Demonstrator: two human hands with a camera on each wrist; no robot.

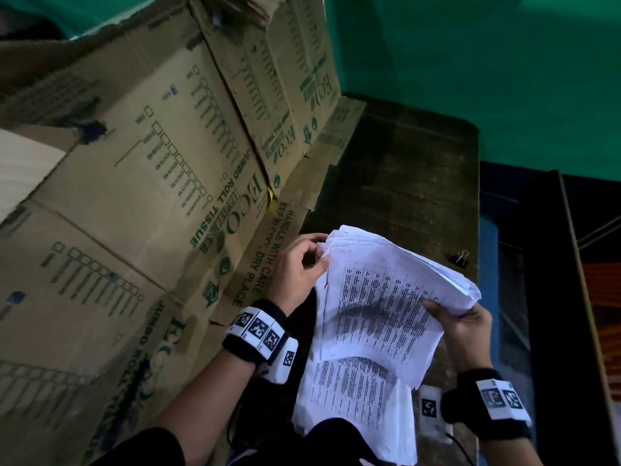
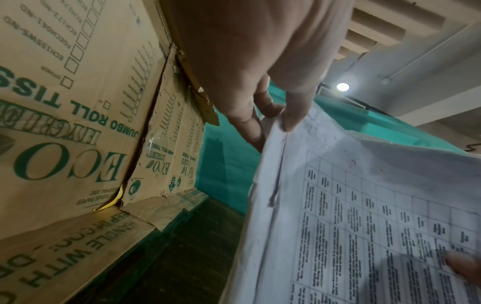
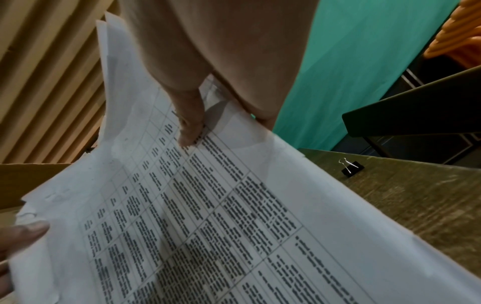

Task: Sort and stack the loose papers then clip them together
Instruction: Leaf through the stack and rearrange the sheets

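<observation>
A loose stack of white printed papers (image 1: 386,297) is held up over the dark table, its top sheet showing a table of text. My left hand (image 1: 299,267) pinches the stack's far-left corner between thumb and fingers, as the left wrist view shows on the papers (image 2: 364,216). My right hand (image 1: 460,324) grips the right edge, thumb on top of the papers (image 3: 221,205). More printed sheets (image 1: 353,398) hang or lie lower, near my lap. A black binder clip (image 1: 458,257) lies on the table near its right edge, also seen as the clip (image 3: 350,167).
Flattened cardboard boxes (image 1: 151,196) printed with green lettering stand like a wall along the left. The dark wooden table (image 1: 403,169) runs back to a green wall (image 1: 470,62). A dark bench or second table (image 1: 551,264) stands at the right.
</observation>
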